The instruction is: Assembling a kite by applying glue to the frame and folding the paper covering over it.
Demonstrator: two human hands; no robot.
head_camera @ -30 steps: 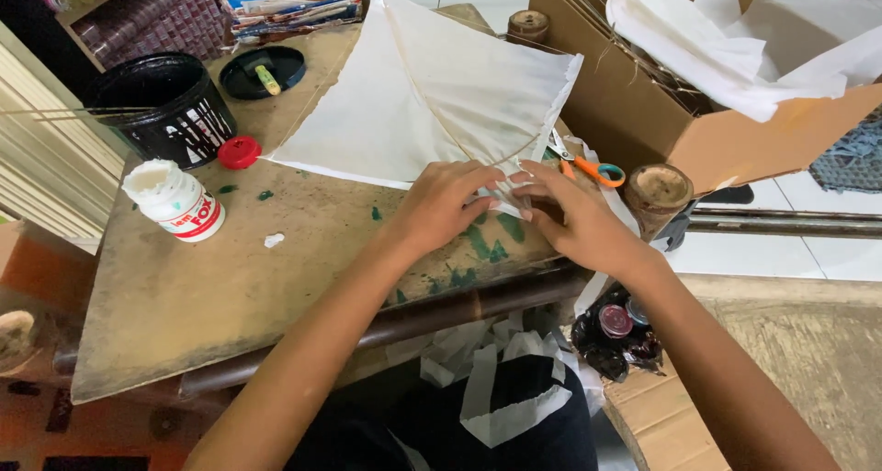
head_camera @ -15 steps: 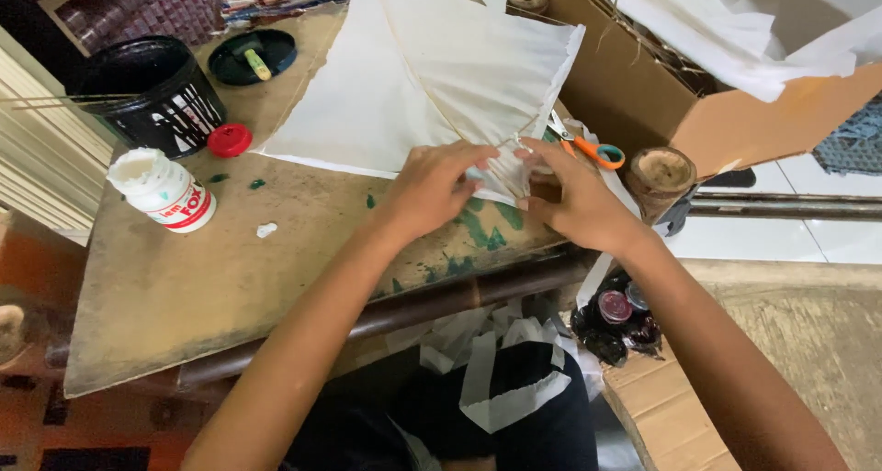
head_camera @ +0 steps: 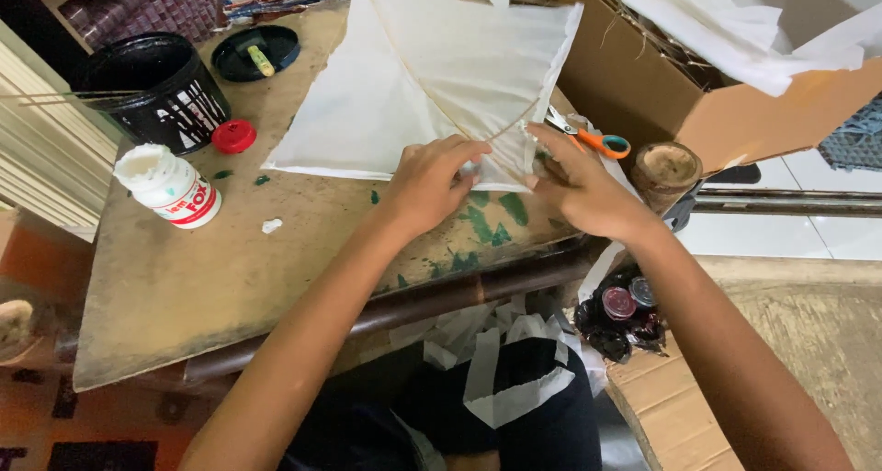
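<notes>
A white paper kite (head_camera: 432,76) with thin bamboo sticks lies flat on a worn brown work board (head_camera: 230,269). My left hand (head_camera: 432,181) presses its fingertips on the kite's near corner. My right hand (head_camera: 579,191) pinches the paper edge at that same corner, next to the curved stick. Orange-handled scissors (head_camera: 588,138) lie just beyond my right hand. An open white glue jar (head_camera: 170,186) stands at the left, its red cap (head_camera: 233,136) beside it.
A black bucket (head_camera: 161,90) holding thin sticks stands at the back left, with a black lid (head_camera: 255,53) behind it. A cardboard box (head_camera: 680,85) with white paper fills the right. A wooden spool (head_camera: 666,170) sits by the board's right edge. Paper scraps lie on my lap.
Both hands stay at the kite's near corner; my fingers have shifted slightly along the paper edge. The camera has drifted a little, nothing else moved.
</notes>
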